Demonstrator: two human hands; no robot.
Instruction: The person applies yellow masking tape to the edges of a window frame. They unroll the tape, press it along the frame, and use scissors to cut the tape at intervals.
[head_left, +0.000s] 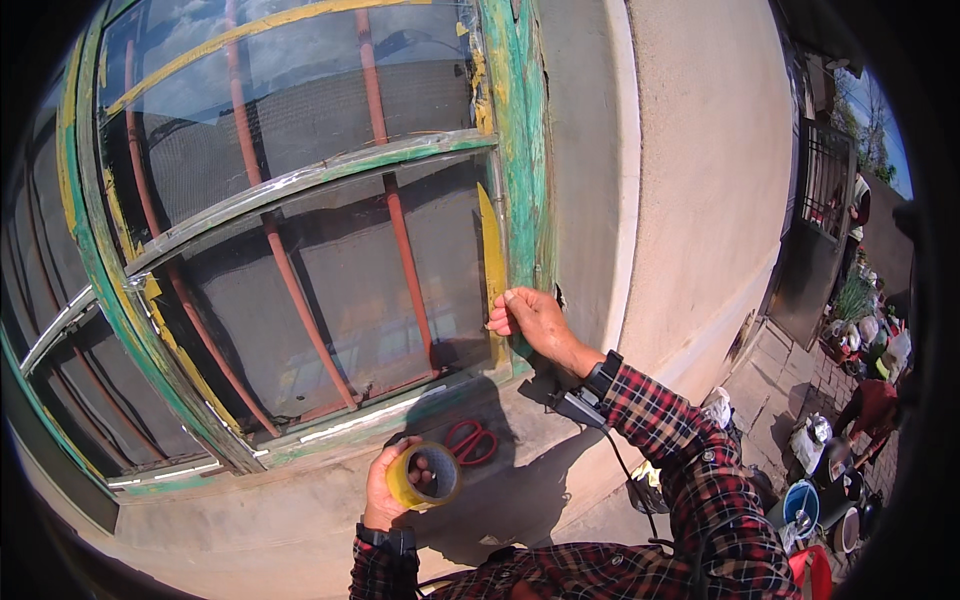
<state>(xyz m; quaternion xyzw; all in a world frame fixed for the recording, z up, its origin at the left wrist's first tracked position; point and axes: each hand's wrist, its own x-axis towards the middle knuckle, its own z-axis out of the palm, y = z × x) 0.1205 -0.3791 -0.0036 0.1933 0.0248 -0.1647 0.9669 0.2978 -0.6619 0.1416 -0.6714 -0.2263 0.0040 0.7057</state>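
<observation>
My left hand (386, 487) holds a roll of yellow packing tape (424, 475) at the lower middle, with fingers inside its core. My right hand (529, 319) is at the lower right edge of the window, its fingertips against a yellow tape strip (492, 255) that runs along the right side of the glass pane (337, 300). Whether the fingers pinch the strip or press on it cannot be told. Red-handled scissors (474, 442) lie on the sill just beyond the tape roll, their blades hidden. Older yellow tape (255, 30) edges the upper pane.
The worn green wooden frame (517, 150) borders a plaster wall (705, 150). Red bars (409, 262) stand behind the glass. A cable (626, 472) hangs by my right forearm. At far right are a blue bucket (801, 504), bags, plants, a metal door (806, 277) and two people.
</observation>
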